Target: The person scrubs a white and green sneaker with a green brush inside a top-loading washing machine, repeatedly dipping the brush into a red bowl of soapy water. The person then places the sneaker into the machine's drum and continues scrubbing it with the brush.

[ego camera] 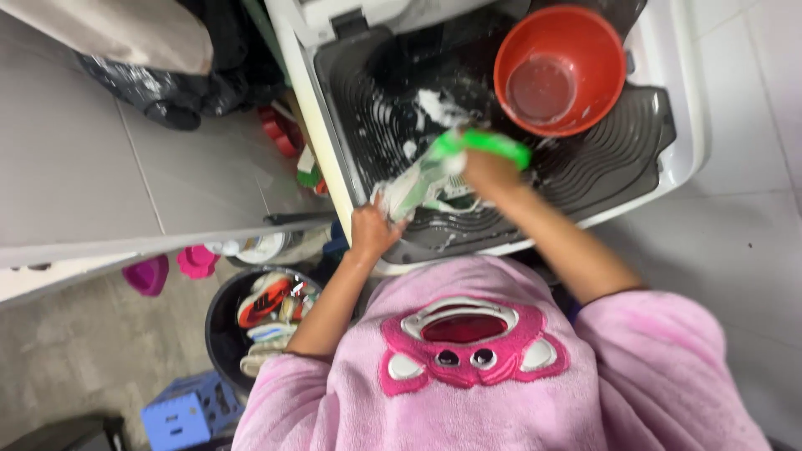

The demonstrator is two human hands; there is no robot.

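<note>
A white shoe with green trim (418, 188) lies on the dark ribbed washboard (585, 167) of a white washing machine top. My left hand (372, 230) grips the shoe's near end. My right hand (489, 171) holds a bright green brush (484, 144) pressed on the shoe. White soap foam (439, 107) is smeared on the ribbed surface beyond the shoe. The picture is blurred around the hands.
A red plastic basin (560, 71) with a little water stands at the washboard's far right. A dark bucket (219, 330) holding several shoes stands on the floor at my left, beside a blue plastic stool (188, 413). Pink items (171, 269) and dark bags (167, 92) lie further left.
</note>
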